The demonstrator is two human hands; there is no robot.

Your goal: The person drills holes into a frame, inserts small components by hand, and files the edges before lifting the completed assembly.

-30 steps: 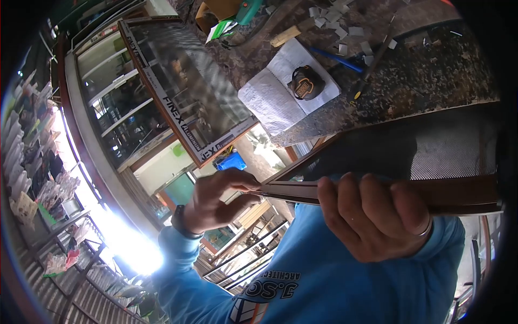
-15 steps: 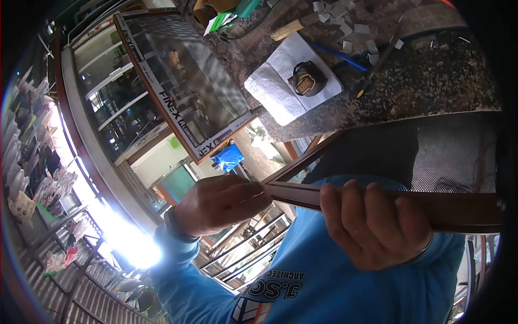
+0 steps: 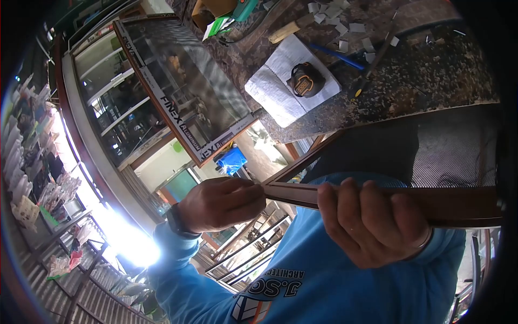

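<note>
Working mesh screen frame at 9 o'clock corner, seemingly; left hand bunched there, grip closure and contents unclear; right hand clamped round it; next probably needs steadiness.

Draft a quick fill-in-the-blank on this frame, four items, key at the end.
1. The tape measure sits on an open ____.
2. The left hand is at the brown frame's ____, where two rails meet.
3. The right hand grips that frame, and the sleeve behind it is coloured ____.
4. The dark wristband is on the person's ____ wrist.

Missing words: notebook; corner; blue; left.
</note>
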